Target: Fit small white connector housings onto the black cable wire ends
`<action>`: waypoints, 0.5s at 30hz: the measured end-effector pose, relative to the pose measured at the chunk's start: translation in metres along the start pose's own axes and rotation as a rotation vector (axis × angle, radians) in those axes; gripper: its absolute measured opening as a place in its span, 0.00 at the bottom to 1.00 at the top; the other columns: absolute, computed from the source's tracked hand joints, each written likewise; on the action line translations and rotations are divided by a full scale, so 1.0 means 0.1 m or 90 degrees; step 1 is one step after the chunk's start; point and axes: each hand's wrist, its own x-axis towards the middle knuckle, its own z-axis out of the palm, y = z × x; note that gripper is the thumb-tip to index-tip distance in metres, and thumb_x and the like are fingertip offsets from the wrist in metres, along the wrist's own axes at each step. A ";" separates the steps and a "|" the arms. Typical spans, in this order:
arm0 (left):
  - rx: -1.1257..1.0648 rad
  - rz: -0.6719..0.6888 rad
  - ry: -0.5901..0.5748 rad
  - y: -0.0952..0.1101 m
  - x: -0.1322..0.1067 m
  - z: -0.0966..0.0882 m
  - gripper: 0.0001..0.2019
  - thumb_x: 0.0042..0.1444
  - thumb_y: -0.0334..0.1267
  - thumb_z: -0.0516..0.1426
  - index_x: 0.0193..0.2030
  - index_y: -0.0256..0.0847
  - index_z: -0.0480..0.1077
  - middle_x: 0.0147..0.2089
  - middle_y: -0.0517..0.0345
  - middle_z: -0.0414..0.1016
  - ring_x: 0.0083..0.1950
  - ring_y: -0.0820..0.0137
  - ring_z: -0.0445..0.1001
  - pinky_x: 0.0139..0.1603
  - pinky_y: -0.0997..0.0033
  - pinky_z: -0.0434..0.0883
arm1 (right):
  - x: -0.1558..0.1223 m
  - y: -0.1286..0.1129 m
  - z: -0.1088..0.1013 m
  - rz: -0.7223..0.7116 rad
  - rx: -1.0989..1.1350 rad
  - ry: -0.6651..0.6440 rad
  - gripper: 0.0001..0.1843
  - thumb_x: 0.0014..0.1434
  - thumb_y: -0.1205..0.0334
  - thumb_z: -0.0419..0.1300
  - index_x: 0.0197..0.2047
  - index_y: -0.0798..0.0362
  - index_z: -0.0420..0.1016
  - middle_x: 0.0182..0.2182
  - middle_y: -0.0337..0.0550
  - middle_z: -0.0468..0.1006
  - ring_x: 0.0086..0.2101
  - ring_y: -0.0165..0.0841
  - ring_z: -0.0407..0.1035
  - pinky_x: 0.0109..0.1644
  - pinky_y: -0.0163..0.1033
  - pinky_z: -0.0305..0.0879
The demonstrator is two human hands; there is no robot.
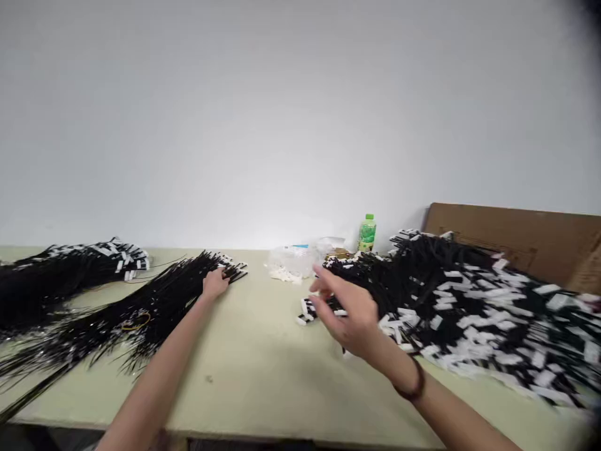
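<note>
- Black wires everywhere, tipped with white connectors, spread over a pale green table (263, 351).
- Left hand (216, 283) out at eleven o'clock, palm down on the connector end of a long wire bundle (154, 307) that fans back toward eight o'clock; whether the fingers actually grip any strands, I cannot tell.
- A yellow rubber band (136, 322) loops around that bundle, at seven o'clock from the left hand.
- Right hand (350, 313) at one o'clock, blurred, fingers spread wide and holding nothing, hovering right at the near edge of the big wire pile (469, 307).
- That pile fills the table from one to four o'clock, connectors jumbled in all directions.
- A dark bracelet (413, 382) sits on the right wrist.
- A second bundle (70, 266) lies at ten o'clock, well apart from both hands.
- At twelve o'clock, against the wall, a clear plastic bag (295, 260) of small white parts.
- Just beside the bag, toward one o'clock, a green bottle (367, 233) stands upright with a green cap; its label is too small to read.
- A brown cardboard box (516, 241) rises behind the pile at two o'clock; no print on it is legible.
</note>
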 end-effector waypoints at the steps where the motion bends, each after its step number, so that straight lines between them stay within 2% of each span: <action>1: -0.003 0.012 -0.009 0.02 -0.03 0.01 0.18 0.46 0.37 0.56 0.46 0.34 0.69 0.43 0.44 0.74 0.47 0.54 0.69 0.44 0.63 0.62 | -0.05 0.07 0.10 0.026 0.010 -0.046 0.22 0.61 0.67 0.50 0.58 0.54 0.53 0.32 0.40 0.71 0.26 0.25 0.64 0.35 0.31 0.61; 5: -0.035 0.055 -0.013 0.12 -0.14 -0.01 0.12 0.47 0.42 0.55 0.31 0.36 0.73 0.34 0.49 0.77 0.40 0.59 0.73 0.39 0.68 0.64 | -0.26 0.28 0.44 0.087 -0.023 -0.199 0.16 0.62 0.63 0.47 0.53 0.56 0.59 0.32 0.42 0.72 0.25 0.27 0.65 0.32 0.32 0.61; 8: -0.076 0.077 0.021 0.24 -0.19 -0.11 0.15 0.50 0.45 0.52 0.24 0.36 0.71 0.27 0.50 0.75 0.34 0.60 0.73 0.34 0.69 0.65 | -0.43 0.30 0.56 0.080 -0.098 -0.286 0.15 0.63 0.63 0.45 0.51 0.57 0.62 0.31 0.44 0.73 0.29 0.30 0.67 0.33 0.33 0.60; 12: -0.171 0.114 0.066 0.56 -0.28 -0.34 0.19 0.57 0.44 0.42 0.33 0.34 0.69 0.32 0.50 0.76 0.32 0.67 0.74 0.30 0.73 0.66 | -0.54 0.22 0.60 0.056 -0.142 -0.419 0.14 0.62 0.64 0.45 0.49 0.56 0.64 0.31 0.45 0.72 0.32 0.33 0.67 0.35 0.34 0.60; 15: -0.228 0.185 0.075 0.95 -0.44 -0.55 0.19 0.58 0.46 0.41 0.39 0.37 0.67 0.36 0.53 0.75 0.30 0.72 0.73 0.28 0.76 0.66 | -0.52 0.18 0.61 0.140 -0.110 -0.432 0.15 0.62 0.62 0.47 0.51 0.57 0.63 0.33 0.47 0.72 0.35 0.34 0.67 0.38 0.35 0.60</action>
